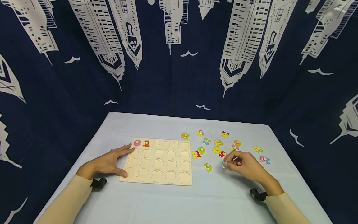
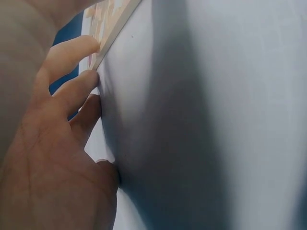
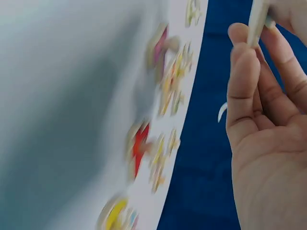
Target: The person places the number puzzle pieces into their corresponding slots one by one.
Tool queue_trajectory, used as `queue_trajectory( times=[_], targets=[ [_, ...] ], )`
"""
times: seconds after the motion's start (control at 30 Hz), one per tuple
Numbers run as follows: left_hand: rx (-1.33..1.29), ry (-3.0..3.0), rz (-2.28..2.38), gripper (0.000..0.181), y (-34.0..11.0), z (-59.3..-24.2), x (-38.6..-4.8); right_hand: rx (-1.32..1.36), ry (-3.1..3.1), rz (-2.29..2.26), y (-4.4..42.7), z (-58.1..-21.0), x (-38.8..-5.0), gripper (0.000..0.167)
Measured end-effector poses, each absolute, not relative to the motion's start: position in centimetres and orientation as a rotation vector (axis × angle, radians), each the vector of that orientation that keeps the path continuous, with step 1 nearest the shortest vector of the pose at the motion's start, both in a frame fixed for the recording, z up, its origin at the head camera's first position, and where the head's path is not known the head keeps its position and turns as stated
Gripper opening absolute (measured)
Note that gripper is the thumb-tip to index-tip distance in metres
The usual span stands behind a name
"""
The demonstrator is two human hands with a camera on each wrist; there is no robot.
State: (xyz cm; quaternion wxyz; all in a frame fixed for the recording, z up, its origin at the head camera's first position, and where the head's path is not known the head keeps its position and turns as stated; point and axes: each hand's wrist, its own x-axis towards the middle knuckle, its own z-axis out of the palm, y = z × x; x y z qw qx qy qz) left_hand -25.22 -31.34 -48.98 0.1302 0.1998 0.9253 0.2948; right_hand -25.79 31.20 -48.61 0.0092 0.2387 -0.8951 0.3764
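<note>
A wooden number puzzle board (image 1: 165, 169) lies on the table with rows of shaped recesses. A pink 0 piece (image 1: 137, 142) and a red-orange 1 piece (image 1: 146, 143) sit in its top row. My left hand (image 1: 112, 161) rests along the board's left edge, thumb and fingers spread; the left wrist view shows fingertips touching that edge. To the right of the board, my right hand (image 1: 247, 166) pinches a small puzzle piece (image 1: 223, 164), partly blue, above the table. The right wrist view shows this piece edge-on between thumb and fingers, so its number is hidden.
Several colourful knobbed number pieces lie loose right of the board, among them a green-yellow piece (image 1: 207, 167), a red piece (image 1: 222, 154) and a pink-blue piece (image 1: 264, 160). The white table (image 1: 145, 202) meets a dark blue patterned cloth (image 1: 167, 87) behind.
</note>
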Motion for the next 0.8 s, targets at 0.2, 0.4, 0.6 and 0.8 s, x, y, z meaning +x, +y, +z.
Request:
queue_trajectory(
  times=[0.2,0.4,0.6,0.8],
  targets=[
    [0.594,2.697,0.842,0.122,-31.1,-48.9,-25.4,0.84,-2.739,1.31,28.3,-48.1,-26.8,0.012],
    [0.592,2.701,0.821,0.124,-31.1,-49.0,-25.4,0.828,-2.722,1.404,23.7,-47.7,-28.1,0.007],
    [0.599,2.693,0.823,0.123,-30.8,-48.9,-25.6,0.751,-2.666,1.528,18.5,-47.8,-30.3,0.009],
    [0.612,2.703,0.841,0.123,-31.4,-49.3,-25.3,0.686,-2.636,1.632,12.9,-48.5,-32.3,0.013]
  ],
)
